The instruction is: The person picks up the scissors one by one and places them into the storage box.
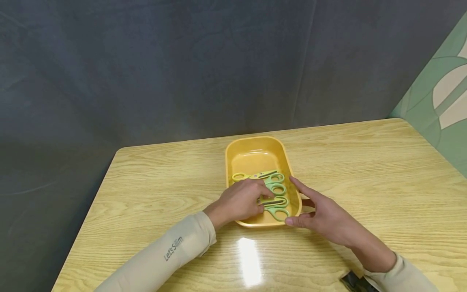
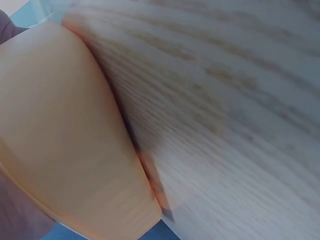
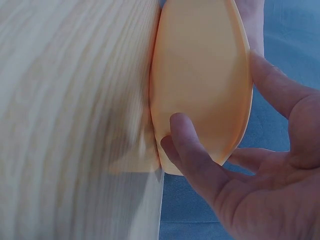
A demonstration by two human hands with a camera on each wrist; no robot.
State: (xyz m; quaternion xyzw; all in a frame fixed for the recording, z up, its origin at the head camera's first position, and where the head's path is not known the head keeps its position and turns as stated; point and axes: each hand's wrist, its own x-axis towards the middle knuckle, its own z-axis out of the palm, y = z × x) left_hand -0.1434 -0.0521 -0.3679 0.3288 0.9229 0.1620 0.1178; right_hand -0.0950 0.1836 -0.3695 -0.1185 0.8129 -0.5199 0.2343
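Note:
An orange-yellow tray (image 1: 255, 141) stands on the table with several pairs of scissors lying crosswise in its nearer half. Their handles are yellow or green; one yellow pair (image 1: 251, 176) lies farthest back, a green handle (image 1: 280, 213) nearest. My left hand (image 1: 242, 200) reaches in over the left rim and pinches a yellow pair of scissors (image 1: 273, 202) by its handle end, which the fingers partly cover. My right hand (image 1: 324, 217) touches the tray's near right corner with spread fingers, thumb at the near rim. In the right wrist view its fingers (image 3: 185, 132) rest against the outer wall.
The tray sits on a wood-grain table (image 1: 164, 182), near the middle. A dark curtain (image 1: 182, 73) hangs behind the far edge, and a green patterned wall (image 1: 448, 93) is at the right. A small black object (image 1: 355, 282) lies by the right sleeve.

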